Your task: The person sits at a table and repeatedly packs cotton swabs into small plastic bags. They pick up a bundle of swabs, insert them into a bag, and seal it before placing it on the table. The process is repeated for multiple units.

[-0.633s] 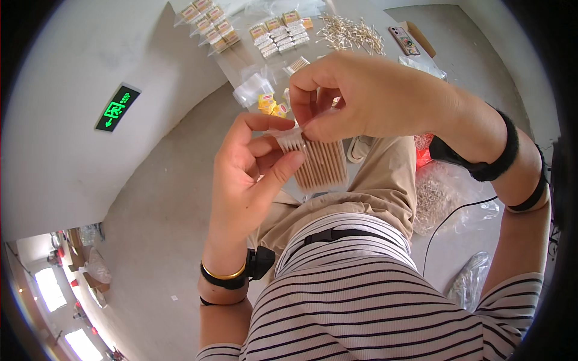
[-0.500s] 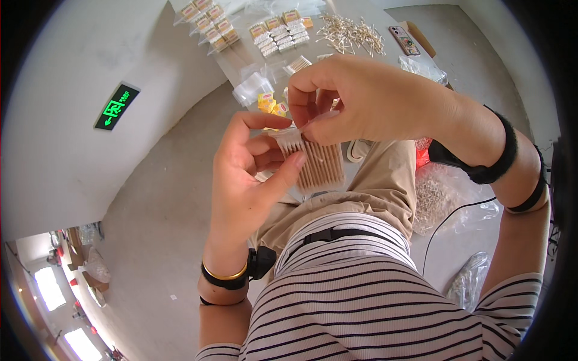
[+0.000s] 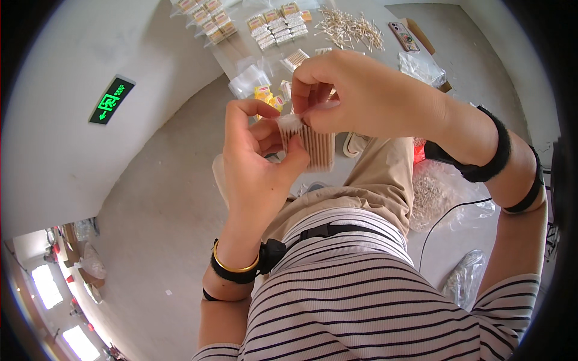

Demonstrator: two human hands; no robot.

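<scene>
Cotton-swab bag [image 3: 319,150], clear, held above lap. Left hand [image 3: 256,159] pinches its side near top; right hand [image 3: 355,93] grips upper edge. Yellow packs [image 3: 263,96] on worktop [image 3: 241,47] carry red labels, print too small from here. Green pictogram sign [image 3: 112,100] on wall. Bag now farther from waist than moments ago.

Soft, bright light; windows [image 3: 46,287] at eight o'clock glare white, a sign [image 3: 112,100] glows at ten, edges curve into black.
</scene>
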